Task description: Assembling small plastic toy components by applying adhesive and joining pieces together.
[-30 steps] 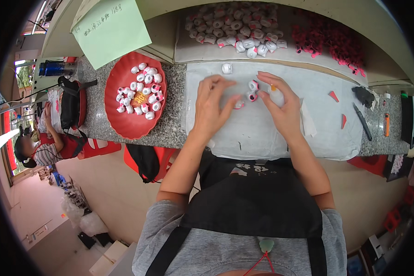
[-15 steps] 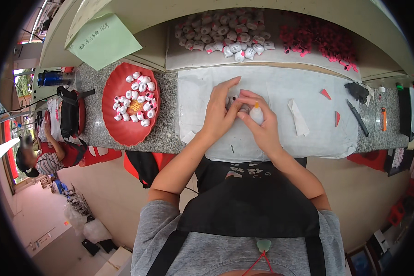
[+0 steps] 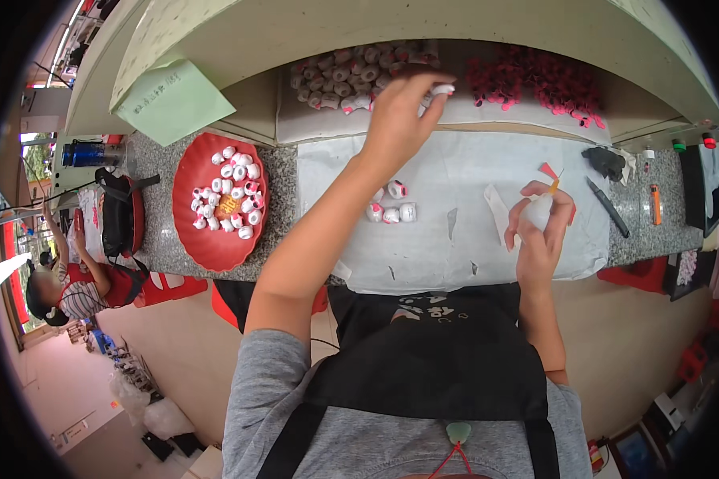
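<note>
My left hand point(image 3: 407, 108) is up at the shelf, fingers closed on a small white rounded piece point(image 3: 444, 89). Just beside it on the shelf lies a heap of similar white pieces point(image 3: 339, 76), some with pink parts. My right hand point(image 3: 545, 239) grips a small white squeeze bottle point(image 3: 538, 211) with an orange needle tip pointing up, above the right part of the paper sheet point(image 3: 327, 172). Several white pieces point(image 3: 391, 215) stand in a small group on that sheet, left of its middle.
Pink small parts point(image 3: 535, 84) lie on the shelf's right side. A red scalloped plate point(image 3: 216, 259) with more white pieces stands at left. Near the right edge are a dark pen-like tool point(image 3: 608, 207), an orange lighter point(image 3: 656, 204) and a black cloth point(image 3: 604, 161). Another person point(image 3: 80, 291) sits far left.
My hands have moved apart. The left went up to the shelf and has a white piece in it; the right shifted right with the bottle. A small group of pieces now shows on the sheet.
</note>
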Demonstrator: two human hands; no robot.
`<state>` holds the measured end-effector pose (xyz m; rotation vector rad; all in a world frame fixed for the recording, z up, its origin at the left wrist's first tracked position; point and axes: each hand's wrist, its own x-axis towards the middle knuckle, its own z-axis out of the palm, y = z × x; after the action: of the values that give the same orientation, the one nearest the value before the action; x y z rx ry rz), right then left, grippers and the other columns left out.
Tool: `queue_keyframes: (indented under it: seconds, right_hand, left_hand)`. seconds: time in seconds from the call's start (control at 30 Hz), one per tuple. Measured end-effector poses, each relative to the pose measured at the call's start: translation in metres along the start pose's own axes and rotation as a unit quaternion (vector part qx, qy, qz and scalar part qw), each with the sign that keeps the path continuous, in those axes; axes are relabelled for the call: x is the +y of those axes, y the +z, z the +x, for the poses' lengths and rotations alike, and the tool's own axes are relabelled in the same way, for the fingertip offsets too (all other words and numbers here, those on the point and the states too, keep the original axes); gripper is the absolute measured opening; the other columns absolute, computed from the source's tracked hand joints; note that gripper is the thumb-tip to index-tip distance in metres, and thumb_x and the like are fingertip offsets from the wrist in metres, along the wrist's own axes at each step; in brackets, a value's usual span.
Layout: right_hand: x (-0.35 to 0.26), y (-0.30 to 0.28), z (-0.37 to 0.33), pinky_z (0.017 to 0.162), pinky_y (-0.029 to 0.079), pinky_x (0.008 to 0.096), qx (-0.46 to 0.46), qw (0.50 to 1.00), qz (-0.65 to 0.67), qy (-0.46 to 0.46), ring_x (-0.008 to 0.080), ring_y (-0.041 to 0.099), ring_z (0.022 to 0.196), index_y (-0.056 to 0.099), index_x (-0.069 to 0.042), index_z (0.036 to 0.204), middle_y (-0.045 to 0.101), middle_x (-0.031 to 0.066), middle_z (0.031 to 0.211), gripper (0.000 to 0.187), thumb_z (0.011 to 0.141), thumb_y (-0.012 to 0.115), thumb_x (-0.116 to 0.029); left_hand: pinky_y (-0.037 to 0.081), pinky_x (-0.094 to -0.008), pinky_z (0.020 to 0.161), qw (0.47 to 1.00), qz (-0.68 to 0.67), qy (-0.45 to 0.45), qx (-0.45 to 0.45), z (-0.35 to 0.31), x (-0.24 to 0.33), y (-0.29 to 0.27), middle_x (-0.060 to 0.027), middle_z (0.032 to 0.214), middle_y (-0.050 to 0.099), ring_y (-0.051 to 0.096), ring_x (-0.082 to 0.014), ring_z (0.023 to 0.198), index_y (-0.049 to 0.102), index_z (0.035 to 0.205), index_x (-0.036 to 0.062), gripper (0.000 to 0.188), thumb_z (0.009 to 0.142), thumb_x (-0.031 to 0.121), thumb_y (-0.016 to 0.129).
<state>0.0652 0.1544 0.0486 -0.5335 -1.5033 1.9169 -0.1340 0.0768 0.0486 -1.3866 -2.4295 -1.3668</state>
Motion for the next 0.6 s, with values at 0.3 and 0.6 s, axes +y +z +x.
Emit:
queue_keyframes:
  seconds: [0.3,0.6]
  right_hand:
    - [-0.022,0.011,0.007,0.050,0.044,0.0242,-0.071,0.996,-0.009,0.058,0.0149,0.048,0.068,0.041,0.003,0.093,0.040,0.0119,0.096,0.025,0.072,0.051,-0.008]
    - [-0.026,0.019,0.010,0.052,0.038,0.0215,0.005,0.985,0.170,0.013,0.0122,0.043,0.071,0.044,0.000,0.090,0.041,0.0093,0.089,0.031,0.065,0.060,-0.005]
  left_hand:
    - [0.043,-0.0244,0.059,0.652,-0.665,-0.362,-0.033,-0.080,0.026,-0.024,-0.0076,0.099,0.050,0.053,-0.0142,0.074,0.047,0.092,0.0118,0.012,0.082,0.017,0.045]
    - [0.042,-0.0224,0.063,0.611,-0.708,-0.354,-0.002,-0.105,0.041,-0.020,-0.0097,0.099,0.051,0.051,-0.0135,0.073,0.047,0.100,0.0028,0.023,0.080,0.014,0.047]
